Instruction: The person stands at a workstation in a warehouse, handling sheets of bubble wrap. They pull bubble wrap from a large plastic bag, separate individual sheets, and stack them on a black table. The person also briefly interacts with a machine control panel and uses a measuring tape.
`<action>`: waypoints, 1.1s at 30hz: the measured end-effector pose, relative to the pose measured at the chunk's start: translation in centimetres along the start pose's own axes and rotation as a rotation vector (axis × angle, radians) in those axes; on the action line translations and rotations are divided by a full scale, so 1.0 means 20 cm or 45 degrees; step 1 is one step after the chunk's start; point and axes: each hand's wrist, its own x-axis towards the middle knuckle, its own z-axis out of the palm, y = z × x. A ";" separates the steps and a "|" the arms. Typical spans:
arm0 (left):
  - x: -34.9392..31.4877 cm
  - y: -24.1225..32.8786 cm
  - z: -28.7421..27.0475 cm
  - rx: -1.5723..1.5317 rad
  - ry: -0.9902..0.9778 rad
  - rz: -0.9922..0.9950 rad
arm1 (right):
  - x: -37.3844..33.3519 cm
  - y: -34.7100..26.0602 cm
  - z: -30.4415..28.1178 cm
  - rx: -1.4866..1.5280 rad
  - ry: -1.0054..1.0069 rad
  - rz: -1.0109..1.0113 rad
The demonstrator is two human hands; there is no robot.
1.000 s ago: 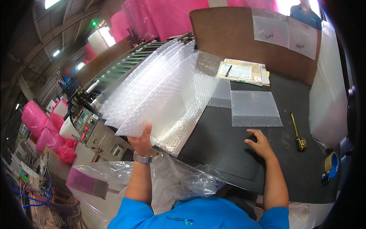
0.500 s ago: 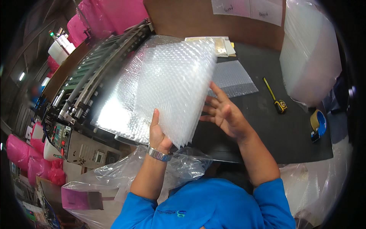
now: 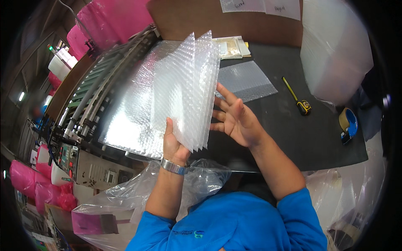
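Note:
Several clear bubble wrap sheets point(image 3: 180, 92) stand tilted in front of me, their right edges fanned apart. At their lower left corner my left hand point(image 3: 175, 146) grips them, thumb on the near face and the other fingers hidden behind. My right hand point(image 3: 238, 119) is beside the right edges, palm turned up and fingers spread, the fingertips close to the rearmost sheet; whether they touch it I cannot tell. Behind the held sheets, shiny bubble wrap point(image 3: 130, 121) lies on the machine's outfeed side. Another bubble wrap piece point(image 3: 247, 79) rests flat on the dark table point(image 3: 268, 138).
A roller machine point(image 3: 100, 79) with a control panel stands at the left. On the right are a tape measure point(image 3: 302, 106), partly drawn out, a blue tape dispenser point(image 3: 349, 125) and a tall wrapped stack point(image 3: 335, 54). Papers point(image 3: 230, 48) lie near the cardboard wall point(image 3: 259, 27).
The held sheets have spread apart along their right and top edges, showing separate corners. They and my right hand have shifted a little left in the view, along with the whole scene.

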 end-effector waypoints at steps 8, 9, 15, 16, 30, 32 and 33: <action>0.03 -0.01 0.01 -0.023 -0.003 -0.004 | 0.00 0.00 -0.04 0.095 0.037 0.004; 0.03 -0.01 0.00 0.050 0.026 0.124 | 0.00 0.00 -0.04 0.089 0.041 0.005; -0.02 0.02 -0.17 1.004 0.240 1.086 | -0.09 -0.10 -0.28 -0.721 0.754 -0.363; -0.04 0.03 -0.18 1.203 0.204 1.152 | -0.10 -0.12 -0.30 -0.814 0.821 -0.448; -0.06 -0.02 -0.33 1.493 0.267 0.929 | 0.22 -0.57 -0.04 -1.899 0.179 -0.427; -0.06 -0.01 -0.33 1.504 0.249 0.935 | 0.27 -0.56 -0.05 -1.932 0.133 -0.400; -0.06 -0.01 -0.34 1.509 0.243 0.927 | 0.29 -0.57 -0.04 -1.938 0.107 -0.379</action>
